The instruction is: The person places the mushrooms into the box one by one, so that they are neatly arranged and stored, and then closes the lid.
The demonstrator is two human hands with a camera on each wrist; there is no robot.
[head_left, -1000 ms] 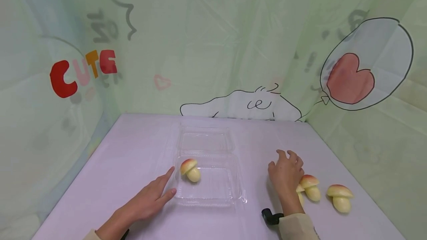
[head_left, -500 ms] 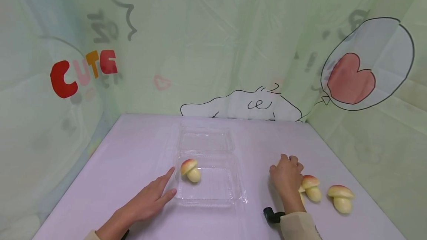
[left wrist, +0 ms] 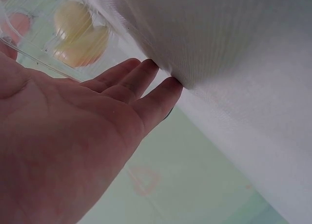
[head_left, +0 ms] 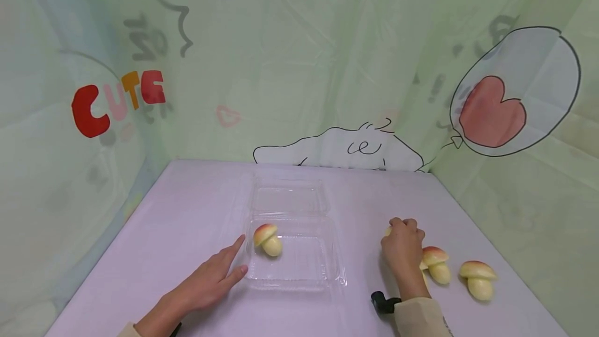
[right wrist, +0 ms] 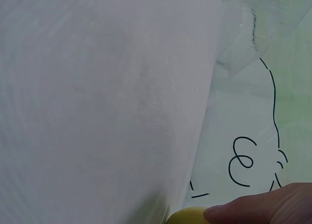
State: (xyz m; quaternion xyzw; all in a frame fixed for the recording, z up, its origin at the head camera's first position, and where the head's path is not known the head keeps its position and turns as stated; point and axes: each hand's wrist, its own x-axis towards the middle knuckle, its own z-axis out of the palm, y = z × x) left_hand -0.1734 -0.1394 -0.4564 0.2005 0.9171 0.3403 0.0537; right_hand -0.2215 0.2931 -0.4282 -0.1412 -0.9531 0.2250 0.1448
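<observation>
A toy mushroom (head_left: 268, 240) with a red-and-yellow cap lies in the left part of a clear plastic clamshell box (head_left: 299, 281), whose lid (head_left: 289, 199) is folded back. My left hand (head_left: 212, 280) lies beside the box's left wall, fingers extended; in the left wrist view its fingertips (left wrist: 173, 83) touch the table. To the right of the box, my right hand (head_left: 403, 246) grips another toy mushroom (right wrist: 187, 216), mostly hidden by the hand; its yellow surface shows by the thumb in the right wrist view. Close by lie more toy mushrooms (head_left: 438, 265), one partly behind the wrist.
Farthest right on the pale table (head_left: 196, 196) stands a toy mushroom (head_left: 478, 281). Printed green curtains (head_left: 299, 66) enclose the back and both sides. A black wrist-worn piece (head_left: 383, 303) juts out from the right wrist.
My right hand has lowered a little toward the table, and its spread fingers have closed around a toy mushroom. The left hand and the box have stayed put.
</observation>
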